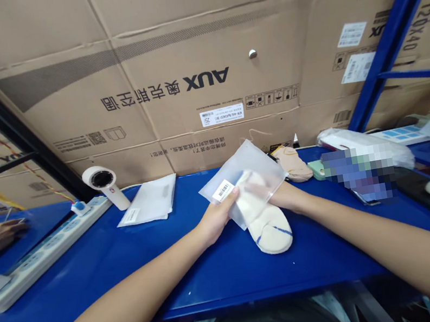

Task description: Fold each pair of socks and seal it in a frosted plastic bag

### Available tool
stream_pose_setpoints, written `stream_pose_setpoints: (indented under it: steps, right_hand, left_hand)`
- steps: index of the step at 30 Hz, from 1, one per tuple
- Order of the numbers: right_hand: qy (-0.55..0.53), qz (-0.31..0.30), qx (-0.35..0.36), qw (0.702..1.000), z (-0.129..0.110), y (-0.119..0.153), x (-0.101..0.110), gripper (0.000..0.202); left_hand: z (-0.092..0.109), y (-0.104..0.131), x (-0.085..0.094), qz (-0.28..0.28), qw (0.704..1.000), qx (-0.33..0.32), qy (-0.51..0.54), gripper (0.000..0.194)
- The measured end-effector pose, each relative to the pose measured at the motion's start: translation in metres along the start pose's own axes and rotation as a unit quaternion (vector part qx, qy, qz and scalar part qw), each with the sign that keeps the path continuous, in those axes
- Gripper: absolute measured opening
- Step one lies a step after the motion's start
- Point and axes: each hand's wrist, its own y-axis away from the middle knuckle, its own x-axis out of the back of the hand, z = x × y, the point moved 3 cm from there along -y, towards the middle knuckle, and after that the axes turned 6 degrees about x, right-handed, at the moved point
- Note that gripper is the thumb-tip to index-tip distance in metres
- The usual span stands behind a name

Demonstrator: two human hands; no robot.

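Above the middle of a blue table (177, 277), a translucent bag (236, 164) is clamped by the thumb and fingers of the left hand (217, 220), cream socks (272, 232) jutting nearward, while the plastic-veiled right hand's (275, 192) finger state cannot be told.

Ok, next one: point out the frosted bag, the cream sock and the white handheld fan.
Frosted bag (236, 167): head view, on its upper film.
Cream sock (270, 232): head view, on the end outside the bag.
White handheld fan (110, 189): head view, where handle meets head.
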Motion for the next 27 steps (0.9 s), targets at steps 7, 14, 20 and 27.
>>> stream_pose_setpoints:
  steps: [7, 14, 20, 27]
  right_hand:
    - [0.033, -0.001, 0.022, 0.999, 0.009, -0.002, 0.002, 0.043]
    - [-0.064, -0.029, -0.055, 0.996, 0.013, 0.003, -0.002, 0.050]
    - [-0.178, 0.068, -0.121, 0.974, 0.026, -0.001, -0.004, 0.033]
    - [-0.128, 0.150, -0.098, 0.976, 0.032, -0.007, 0.011, 0.021]
  left_hand:
    - [0.008, -0.001, 0.003, 0.055, 0.996, -0.032, 0.058, 0.041]
    - [0.006, 0.000, 0.000, 0.049, 0.996, -0.007, 0.070, 0.039]
    - [0.003, -0.004, 0.006, 0.093, 0.988, 0.038, 0.116, 0.050]
    - [0.005, -0.002, 0.006, 0.093, 0.988, 0.038, 0.114, 0.042]
